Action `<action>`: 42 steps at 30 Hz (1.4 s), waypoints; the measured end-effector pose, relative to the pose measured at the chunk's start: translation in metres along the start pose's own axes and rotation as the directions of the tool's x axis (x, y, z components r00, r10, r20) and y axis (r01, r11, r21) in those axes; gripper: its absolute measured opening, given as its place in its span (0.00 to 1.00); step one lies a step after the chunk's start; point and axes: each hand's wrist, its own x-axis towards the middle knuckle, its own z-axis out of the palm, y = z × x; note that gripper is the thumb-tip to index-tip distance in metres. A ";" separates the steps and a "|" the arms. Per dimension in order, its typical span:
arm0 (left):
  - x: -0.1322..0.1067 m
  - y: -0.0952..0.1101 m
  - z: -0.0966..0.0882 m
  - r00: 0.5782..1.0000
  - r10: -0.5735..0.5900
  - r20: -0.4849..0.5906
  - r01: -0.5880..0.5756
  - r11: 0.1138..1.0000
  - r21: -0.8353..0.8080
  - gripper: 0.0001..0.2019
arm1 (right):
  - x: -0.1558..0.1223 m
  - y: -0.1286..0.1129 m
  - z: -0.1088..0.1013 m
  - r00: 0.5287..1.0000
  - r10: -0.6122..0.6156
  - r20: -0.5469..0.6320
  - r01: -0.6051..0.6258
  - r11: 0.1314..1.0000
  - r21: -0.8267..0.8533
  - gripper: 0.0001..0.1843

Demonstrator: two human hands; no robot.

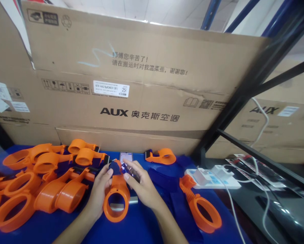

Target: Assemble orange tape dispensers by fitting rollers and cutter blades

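Observation:
An orange plastic ring-shaped holder [116, 200] stands on the blue cloth [139, 227] in front of me. My left hand [101, 189] grips its neck from the left, thumb near a dark blue cap [114, 167] at its top. My right hand [139, 183] pinches the same top from the right, fingers partly stretched. A phone [126, 157] lies just behind the hands.
Several orange holders [40, 176] are piled at the left. One more holder [163, 156] lies at the back, another [201, 210] to the right. A white power strip [213, 178] with plugs and cables sits right. Large cardboard boxes [142, 84] wall the back; a dark metal frame [256, 84] slants at right.

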 end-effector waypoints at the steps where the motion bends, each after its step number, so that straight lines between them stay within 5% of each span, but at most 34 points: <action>1: 0.001 -0.001 -0.002 1.000 0.028 -0.008 -0.028 0.999 0.017 0.25 | 0.000 0.000 0.000 1.000 -0.007 -0.016 0.006 1.000 -0.004 0.27; 6: 0.002 -0.006 -0.010 0.993 0.117 -0.029 -0.113 0.987 0.115 0.28 | -0.001 -0.003 0.001 0.999 -0.041 -0.003 0.041 0.998 -0.042 0.25; 22: 0.000 -0.006 -0.015 0.993 0.109 0.047 -0.113 0.990 0.089 0.31 | -0.004 -0.005 0.003 1.000 -0.020 0.000 0.020 0.997 -0.076 0.24; 29: -0.005 -0.004 -0.013 0.955 0.255 0.153 -0.257 0.966 -0.009 0.30 | -0.006 -0.017 0.005 0.979 -0.205 -0.007 0.201 0.968 -0.149 0.31; 36: -0.009 0.000 -0.005 0.933 0.326 0.154 -0.338 0.939 0.061 0.35 | -0.014 -0.013 0.010 0.874 -0.481 0.072 0.425 0.683 -0.593 0.36; 42: -0.013 0.008 0.002 0.939 0.336 0.069 -0.342 0.932 0.122 0.27 | -0.017 -0.007 0.013 0.824 -0.544 0.158 0.480 0.523 -0.705 0.36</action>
